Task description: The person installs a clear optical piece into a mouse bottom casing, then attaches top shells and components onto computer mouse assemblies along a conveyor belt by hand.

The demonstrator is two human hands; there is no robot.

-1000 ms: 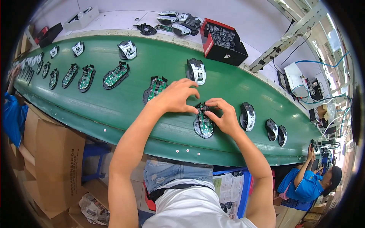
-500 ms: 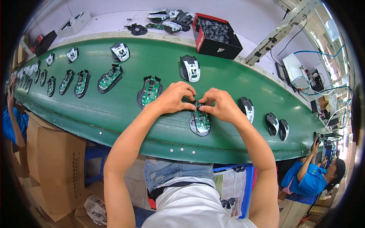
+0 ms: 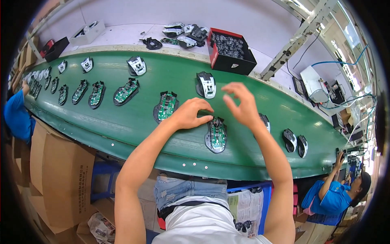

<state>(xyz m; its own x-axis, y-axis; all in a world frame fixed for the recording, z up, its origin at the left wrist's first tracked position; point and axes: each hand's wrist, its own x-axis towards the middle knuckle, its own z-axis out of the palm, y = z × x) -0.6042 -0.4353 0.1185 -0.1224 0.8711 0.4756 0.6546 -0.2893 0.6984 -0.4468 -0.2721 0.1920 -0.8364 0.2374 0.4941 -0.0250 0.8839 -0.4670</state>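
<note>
A computer mouse base with a green circuit board [image 3: 217, 137] lies on the green belt before me, a dark scroll wheel [image 3: 218, 122] at its far end. At its upper left corner is my left hand [image 3: 191, 114], thumb and forefinger curved with a gap between them and nothing visibly held. My right hand [image 3: 242, 105] is raised to the right of the base, empty and slightly blurred, its fingers apart. Beyond the hands sits a white and black mouse top shell [image 3: 206, 85]. Another mouse base with its board [image 3: 167, 106] lies left of my left hand, partly covered by it.
Several mouse bases [image 3: 97, 94] and top shells [image 3: 136, 65] line the green belt [image 3: 162, 140] leftward; closed-up mice [image 3: 289, 139] lie to the right. A black and red box of dark wheels [image 3: 233, 65] stands on the far ledge. A co-worker [image 3: 329, 191] sits at right.
My right hand has let go of the scroll wheel end and lifted up and right. My left fingers have loosened there. The items on the belt appear slightly lower and further right, partly from the view shifting.
</note>
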